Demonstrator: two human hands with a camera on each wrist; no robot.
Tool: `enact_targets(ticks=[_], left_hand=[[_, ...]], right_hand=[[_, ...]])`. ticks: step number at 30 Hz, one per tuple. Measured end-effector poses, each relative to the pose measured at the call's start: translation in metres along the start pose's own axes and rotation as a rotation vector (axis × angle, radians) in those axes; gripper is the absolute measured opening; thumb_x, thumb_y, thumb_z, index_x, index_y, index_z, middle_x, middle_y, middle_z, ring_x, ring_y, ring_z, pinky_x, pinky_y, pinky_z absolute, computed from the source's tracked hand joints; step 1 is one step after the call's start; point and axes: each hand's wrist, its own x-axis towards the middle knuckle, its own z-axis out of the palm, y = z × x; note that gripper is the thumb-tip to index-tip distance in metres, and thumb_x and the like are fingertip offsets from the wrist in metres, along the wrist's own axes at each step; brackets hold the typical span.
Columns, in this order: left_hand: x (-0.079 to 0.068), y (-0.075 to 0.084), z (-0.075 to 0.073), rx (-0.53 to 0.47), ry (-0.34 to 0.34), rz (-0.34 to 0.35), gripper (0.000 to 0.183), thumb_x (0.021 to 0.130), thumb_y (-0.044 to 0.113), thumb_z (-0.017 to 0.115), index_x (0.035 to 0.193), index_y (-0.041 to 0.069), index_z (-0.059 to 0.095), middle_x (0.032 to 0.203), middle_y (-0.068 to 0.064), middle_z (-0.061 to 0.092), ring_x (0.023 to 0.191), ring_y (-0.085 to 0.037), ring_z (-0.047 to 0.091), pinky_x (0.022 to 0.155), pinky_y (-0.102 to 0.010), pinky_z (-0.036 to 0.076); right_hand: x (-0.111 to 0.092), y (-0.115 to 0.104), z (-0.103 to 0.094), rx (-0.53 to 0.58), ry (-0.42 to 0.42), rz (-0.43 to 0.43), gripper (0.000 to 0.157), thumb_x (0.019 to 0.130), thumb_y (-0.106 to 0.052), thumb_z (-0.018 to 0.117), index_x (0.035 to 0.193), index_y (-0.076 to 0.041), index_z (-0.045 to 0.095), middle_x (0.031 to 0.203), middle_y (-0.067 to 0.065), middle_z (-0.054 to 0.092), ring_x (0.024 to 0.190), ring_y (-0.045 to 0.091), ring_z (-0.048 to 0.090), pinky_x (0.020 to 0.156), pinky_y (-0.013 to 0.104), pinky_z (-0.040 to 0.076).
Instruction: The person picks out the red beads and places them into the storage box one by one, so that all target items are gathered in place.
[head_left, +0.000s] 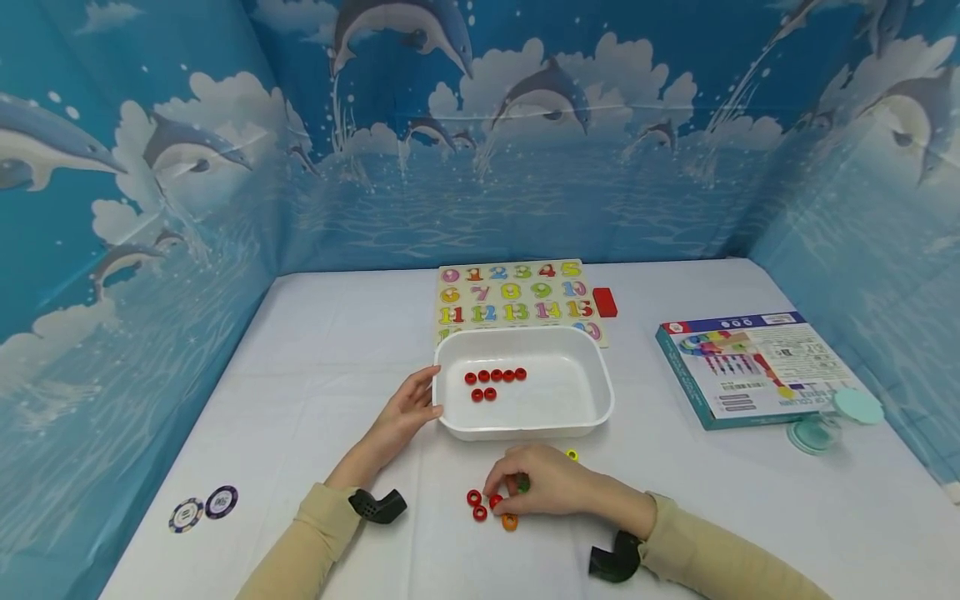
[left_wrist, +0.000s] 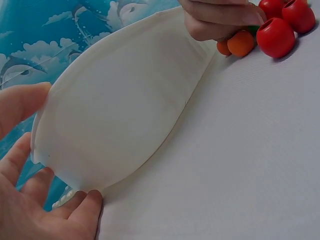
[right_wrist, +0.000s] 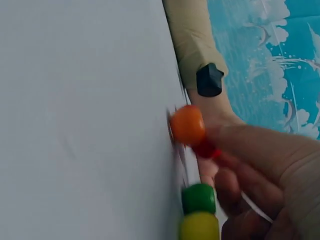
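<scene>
My left hand holds the left end of a white plastic tray, with thumb and fingers on its rim and wall. Inside the tray, several red beads form two rows toward the left. In front of the tray, my right hand pinches a red bead between thumb and fingertips, low over the table. Two loose red beads sit just left of the fingertips. An orange bead is beside the thumb. Under the hand is a partly hidden green bead, next to a yellow bead.
Behind the tray lies a number board, with a red block at its right. To the right are a flat game box and a small clear jar with a teal lid. Two round chips lie at the left.
</scene>
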Motion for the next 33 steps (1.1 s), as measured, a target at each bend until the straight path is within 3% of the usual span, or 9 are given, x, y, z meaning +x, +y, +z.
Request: enact_targets(ticks=[4,10,17,26,33], left_hand=[[-0.003,0.007,0.004,0.02,-0.017,-0.003,0.061,0.087,0.002,0.054,0.139,0.014,0.025,0.147,0.0,0.016,0.132,-0.017,0.015,0.105,-0.032,0.021],[-0.007,0.017,0.009,0.044,-0.023,0.001,0.062,0.087,0.003,0.053,0.14,0.01,0.022,0.147,-0.002,0.014,0.133,-0.018,0.014,0.105,-0.032,0.02],[-0.007,0.016,0.008,0.027,-0.021,0.004,0.059,0.087,0.0,0.052,0.139,0.012,0.024,0.146,-0.001,0.016,0.132,-0.018,0.015,0.104,-0.03,0.022],[-0.001,0.001,0.0,-0.023,-0.013,0.015,0.06,0.086,-0.002,0.053,0.138,0.013,0.027,0.146,0.0,0.019,0.132,-0.017,0.017,0.104,-0.032,0.022],[0.0,-0.002,-0.001,-0.029,-0.018,0.045,0.062,0.085,0.005,0.058,0.138,0.013,0.028,0.145,-0.001,0.022,0.131,-0.018,0.02,0.104,-0.034,0.023]], right_hand=[[-0.002,-0.009,-0.018,0.079,0.0,-0.01,0.014,0.077,-0.03,0.07,0.09,-0.028,0.066,0.074,-0.018,0.057,0.058,0.005,0.048,0.05,0.017,0.041],[0.01,-0.019,-0.069,0.126,0.041,-0.059,0.016,0.078,-0.025,0.069,0.094,-0.024,0.065,0.087,-0.013,0.063,0.074,0.005,0.057,0.055,0.024,0.049],[0.037,0.0,-0.112,0.149,0.083,-0.024,0.02,0.078,-0.023,0.069,0.097,-0.019,0.065,0.093,-0.007,0.063,0.082,0.01,0.058,0.061,0.028,0.049],[0.071,0.041,-0.118,0.245,-0.026,0.097,0.028,0.079,-0.018,0.068,0.103,-0.005,0.062,0.094,0.005,0.065,0.08,0.016,0.063,0.07,0.031,0.052],[0.083,0.056,-0.109,0.244,-0.065,0.165,0.022,0.081,-0.009,0.064,0.102,-0.003,0.062,0.092,0.005,0.065,0.079,0.018,0.063,0.07,0.045,0.051]])
